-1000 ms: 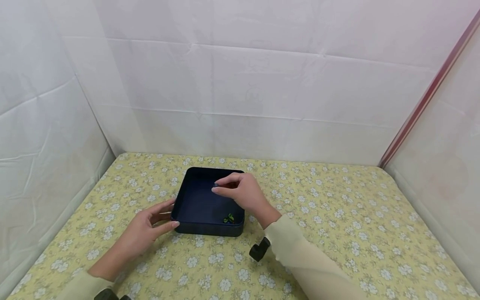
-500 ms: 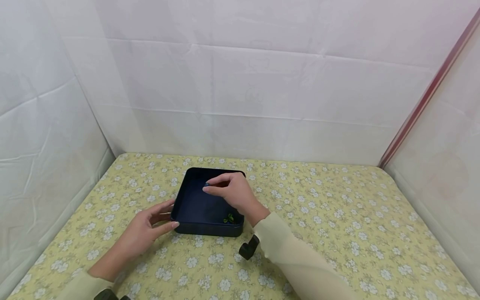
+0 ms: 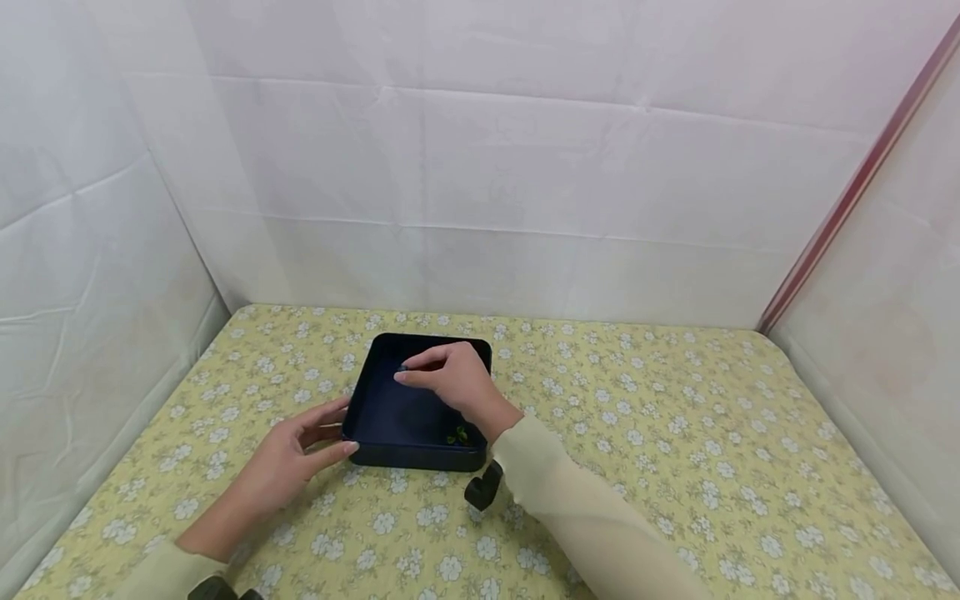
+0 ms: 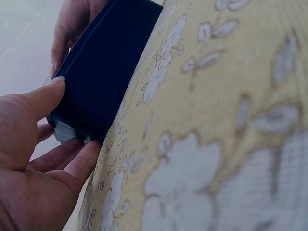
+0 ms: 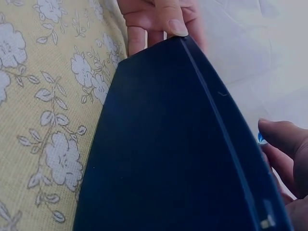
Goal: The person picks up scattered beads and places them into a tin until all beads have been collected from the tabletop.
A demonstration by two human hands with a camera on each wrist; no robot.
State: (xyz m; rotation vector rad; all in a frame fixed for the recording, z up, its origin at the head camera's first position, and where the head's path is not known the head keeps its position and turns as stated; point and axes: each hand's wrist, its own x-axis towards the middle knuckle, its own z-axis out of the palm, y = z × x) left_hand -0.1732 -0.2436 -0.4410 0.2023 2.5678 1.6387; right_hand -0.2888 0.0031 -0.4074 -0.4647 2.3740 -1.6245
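A dark blue square tray [image 3: 420,457] with low walls lies on the floral tablecloth in the head view. My left hand [image 3: 288,458] grips its near left corner, thumb at the front rim and fingers against the side wall; the left wrist view shows this hand [image 4: 43,154] close up. Over the tray's inside, my right hand [image 3: 463,382] pinches a small marble [image 5: 261,138] between thumb and fingertips. It is glassy with a blue swirl, mostly hidden by the fingers. Several small marbles [image 3: 457,435] with green swirls lie in the tray's near right corner, partly in shadow.
A yellow tablecloth [image 3: 637,467] with white flowers covers the table around the tray. White sheeting [image 3: 510,183] hangs behind and on both sides, with a reddish strip [image 3: 855,187] at the right corner. Black wrist devices [image 3: 483,487] sit under the sleeves.
My right hand has moved left across the tray with the marble between its fingertips. The left hand, the tray and the green marbles stay in place.
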